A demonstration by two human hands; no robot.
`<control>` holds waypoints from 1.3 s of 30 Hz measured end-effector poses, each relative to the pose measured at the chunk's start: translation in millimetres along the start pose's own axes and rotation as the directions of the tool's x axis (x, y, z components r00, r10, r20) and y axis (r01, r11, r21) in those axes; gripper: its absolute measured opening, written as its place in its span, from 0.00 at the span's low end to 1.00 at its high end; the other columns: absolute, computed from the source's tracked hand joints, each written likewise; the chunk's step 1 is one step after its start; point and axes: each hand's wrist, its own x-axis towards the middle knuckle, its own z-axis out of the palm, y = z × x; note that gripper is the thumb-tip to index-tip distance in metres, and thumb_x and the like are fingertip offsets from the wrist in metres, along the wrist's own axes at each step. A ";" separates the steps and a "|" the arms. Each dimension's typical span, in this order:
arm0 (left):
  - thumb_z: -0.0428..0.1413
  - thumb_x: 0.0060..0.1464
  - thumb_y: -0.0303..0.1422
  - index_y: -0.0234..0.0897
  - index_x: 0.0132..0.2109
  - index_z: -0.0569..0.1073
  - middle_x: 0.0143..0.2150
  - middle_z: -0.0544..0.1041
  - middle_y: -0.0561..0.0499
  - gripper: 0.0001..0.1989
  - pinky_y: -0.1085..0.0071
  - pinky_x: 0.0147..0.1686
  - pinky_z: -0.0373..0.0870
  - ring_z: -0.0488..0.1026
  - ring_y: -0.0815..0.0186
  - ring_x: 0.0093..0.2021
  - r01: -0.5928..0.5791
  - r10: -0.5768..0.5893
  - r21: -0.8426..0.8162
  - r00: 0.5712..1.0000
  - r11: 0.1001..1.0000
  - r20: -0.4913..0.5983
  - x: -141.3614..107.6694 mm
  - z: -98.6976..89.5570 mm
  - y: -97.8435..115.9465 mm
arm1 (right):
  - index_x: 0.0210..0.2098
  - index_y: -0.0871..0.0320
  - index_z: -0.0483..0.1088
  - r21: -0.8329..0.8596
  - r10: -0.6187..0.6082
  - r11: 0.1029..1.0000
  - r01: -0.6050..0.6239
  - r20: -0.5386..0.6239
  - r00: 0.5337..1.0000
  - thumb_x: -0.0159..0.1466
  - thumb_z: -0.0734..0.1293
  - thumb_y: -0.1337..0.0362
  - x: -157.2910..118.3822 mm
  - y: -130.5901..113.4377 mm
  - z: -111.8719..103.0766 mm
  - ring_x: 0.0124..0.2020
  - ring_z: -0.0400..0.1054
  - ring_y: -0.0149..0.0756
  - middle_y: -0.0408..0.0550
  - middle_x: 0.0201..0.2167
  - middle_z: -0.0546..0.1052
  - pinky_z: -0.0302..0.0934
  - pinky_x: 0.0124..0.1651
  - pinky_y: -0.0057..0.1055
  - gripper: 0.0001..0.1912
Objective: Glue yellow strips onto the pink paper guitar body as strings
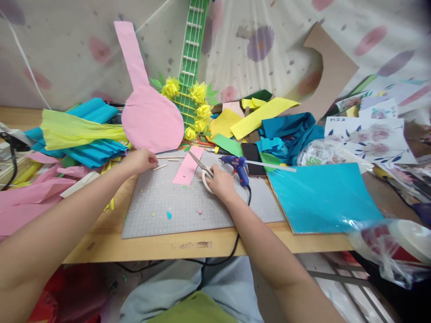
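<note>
My right hand (222, 181) is closed around the white handles of a pair of scissors (200, 162). The blades point up and left across a pink paper strip (188, 167) on the grey cutting mat (155, 215). At the mat's upper left, my left hand (143, 160) has its fingers curled together; whether anything sits in them is hidden. Thin wooden sticks (160, 167) lie beside those fingertips. Just right of the scissors rests a blue glue gun (238, 168) with a long clear glue stick. Behind stands a pink paper-covered guitar shape (153, 119).
A green guitar (190, 67) with yellow paper flowers leans at the back. Crepe paper (84, 130) is heaped at left. A phone (254, 157) lies behind the glue gun, and a blue sheet (326, 197) at right. The black cord (235, 244) hangs over the table edge.
</note>
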 end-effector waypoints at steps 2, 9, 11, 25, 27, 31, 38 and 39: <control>0.56 0.37 0.32 0.40 0.27 0.76 0.28 0.77 0.49 0.06 0.73 0.24 0.54 0.69 0.62 0.28 0.011 -0.010 0.040 1.000 0.999 -0.024 2.4 4.2 0.5 | 0.40 0.57 0.62 0.002 -0.007 1.000 0.007 -0.006 1.000 0.59 0.57 0.46 -0.5 0.3 -0.2 0.34 0.70 0.42 0.52 0.34 0.75 0.53 0.31 0.32 0.21; 0.56 0.38 0.36 0.39 0.29 0.74 0.27 0.76 0.49 0.08 0.73 0.27 0.55 0.69 0.63 0.28 0.060 -0.059 0.017 0.998 0.998 -0.011 -0.8 -7.1 6.3 | 0.41 0.60 0.62 -0.008 -0.008 1.000 0.008 0.005 1.000 0.61 0.58 0.54 -4.6 -1.9 -2.8 0.36 0.69 0.43 0.55 0.36 0.74 0.55 0.33 0.32 0.16; 0.54 0.41 0.38 0.38 0.30 0.74 0.29 0.75 0.48 0.10 0.72 0.27 0.56 0.69 0.62 0.30 0.098 -0.095 0.012 0.987 0.995 -0.127 -4.4 -15.6 9.9 | 0.41 0.61 0.64 -0.045 -0.065 0.997 0.064 -0.018 0.998 0.60 0.59 0.55 -5.9 -1.4 -3.0 0.39 0.68 0.43 0.57 0.38 0.73 0.56 0.36 0.33 0.16; 0.53 0.44 0.35 0.38 0.29 0.71 0.31 0.76 0.46 0.06 0.72 0.26 0.56 0.70 0.62 0.29 -0.063 0.064 0.109 0.998 0.992 -0.011 -14.4 11.3 25.5 | 0.45 0.63 0.60 -0.107 0.011 0.994 -0.018 -0.063 0.998 0.58 0.61 0.59 -5.8 5.9 -9.3 0.42 0.66 0.45 0.58 0.41 0.70 0.58 0.39 0.34 0.18; 0.50 0.46 0.34 0.37 0.30 0.72 0.32 0.76 0.44 0.07 0.70 0.27 0.57 0.71 0.59 0.31 -0.024 0.027 0.174 1.000 0.984 -0.013 -14.7 14.9 26.1 | 0.46 0.63 0.58 -0.117 0.032 0.992 -0.040 -0.070 0.997 0.58 0.61 0.60 -6.4 4.7 -9.5 0.41 0.66 0.44 0.57 0.40 0.70 0.58 0.38 0.33 0.19; 0.47 0.50 0.33 0.36 0.34 0.71 0.38 0.75 0.39 0.09 0.67 0.30 0.59 0.70 0.54 0.39 0.021 0.000 0.150 0.991 0.988 -0.137 -16.8 18.0 27.5 | 0.45 0.63 0.60 -0.146 0.012 0.989 -0.022 -0.067 0.998 0.59 0.60 0.61 -6.3 3.5 -7.9 0.43 0.64 0.45 0.59 0.42 0.69 0.58 0.39 0.34 0.16; 0.49 0.51 0.35 0.36 0.37 0.70 0.36 0.74 0.47 0.09 0.70 0.33 0.62 0.70 0.63 0.35 -0.132 0.071 -0.244 0.967 0.961 -0.245 -24.6 21.0 46.6 | 0.38 0.65 0.69 -0.180 -0.132 0.978 0.108 -0.132 0.982 0.59 0.59 0.64 -3.6 6.5 -4.9 0.45 0.59 0.46 0.59 0.40 0.69 0.53 0.47 0.38 0.12; 0.49 0.51 0.34 0.36 0.37 0.70 0.36 0.74 0.48 0.09 0.71 0.34 0.63 0.69 0.64 0.35 -0.231 0.170 -0.279 0.959 0.932 -0.225 -26.4 23.4 51.8 | 0.38 0.64 0.69 -0.168 -0.141 0.979 0.114 -0.157 0.978 0.59 0.59 0.64 -3.2 6.5 -4.6 0.44 0.59 0.45 0.58 0.40 0.70 0.52 0.47 0.38 0.12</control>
